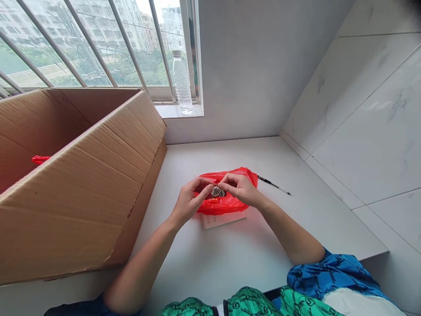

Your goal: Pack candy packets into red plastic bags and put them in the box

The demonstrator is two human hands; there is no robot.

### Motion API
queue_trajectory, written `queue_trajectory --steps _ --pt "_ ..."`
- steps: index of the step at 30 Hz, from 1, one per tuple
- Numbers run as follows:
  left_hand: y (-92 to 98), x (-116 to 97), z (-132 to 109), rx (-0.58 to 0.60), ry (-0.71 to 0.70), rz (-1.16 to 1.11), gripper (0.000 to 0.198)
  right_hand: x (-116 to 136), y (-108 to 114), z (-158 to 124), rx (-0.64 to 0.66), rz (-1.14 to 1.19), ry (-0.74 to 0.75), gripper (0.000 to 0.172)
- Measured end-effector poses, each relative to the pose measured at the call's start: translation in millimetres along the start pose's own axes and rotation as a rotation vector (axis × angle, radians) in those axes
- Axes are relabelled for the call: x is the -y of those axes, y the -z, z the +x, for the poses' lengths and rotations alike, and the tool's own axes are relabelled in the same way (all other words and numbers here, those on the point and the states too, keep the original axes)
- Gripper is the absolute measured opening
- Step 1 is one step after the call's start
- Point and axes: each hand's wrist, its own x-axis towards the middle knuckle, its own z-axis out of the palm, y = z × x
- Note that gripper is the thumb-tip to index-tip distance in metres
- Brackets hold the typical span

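Note:
Between my two hands is a small dark red wrapped packet with a pale label bearing black characters. My left hand pinches its left end between thumb and fingers. My right hand pinches near its upper right edge. Under both hands lies a crumpled red plastic bag, with some red and yellow pieces partly showing. A pale booklet or sheet with small print sticks out from beneath the bag. The packet's contents cannot be seen.
A black and clear pen lies right of the bag on the white tabletop. At the left stands a large open cardboard box with a bit of red plastic inside. A clear water bottle is on the sill of the barred window.

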Motion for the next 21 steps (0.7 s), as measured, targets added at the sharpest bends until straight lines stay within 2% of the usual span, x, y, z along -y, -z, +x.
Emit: queue_trajectory --steps 9,16,21 --pt "-7.7 -4.7 -1.3 -0.054 0.081 -0.186 0.03 -1.0 -2.5 2.1 0.021 0.083 0.024 0.035" --pt "-4.5 4.3 0.1 -0.078 0.051 -0.101 0.03 6.3 1.4 -1.1 0.018 0.053 0.014 0.033" --pt "-2.6 2.9 0.9 -0.072 0.039 -0.091 0.027 4.4 1.6 -1.4 0.028 0.049 -0.001 0.03"
